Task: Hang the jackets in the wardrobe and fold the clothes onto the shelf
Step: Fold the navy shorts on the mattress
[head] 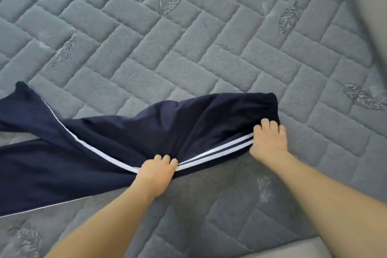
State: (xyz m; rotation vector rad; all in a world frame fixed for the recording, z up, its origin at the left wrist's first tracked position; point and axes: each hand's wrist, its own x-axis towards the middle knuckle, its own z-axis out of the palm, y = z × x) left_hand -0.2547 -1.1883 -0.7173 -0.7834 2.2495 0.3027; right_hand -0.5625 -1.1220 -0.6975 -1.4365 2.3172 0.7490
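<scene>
Both hands, left hand [156,170] and right hand [269,140], grip the trousers [125,132] along the striped seam; legs trail left, along the bed's [209,48] near edge.

Both bare arms reach forward, left hand [156,170] and right hand [269,139] with fingers curled, gripping cloth

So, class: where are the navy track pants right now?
In the head view, the navy track pants lie across the left and centre of the grey quilted bed cover, gripped along their white-striped near edge by both hands.
</scene>
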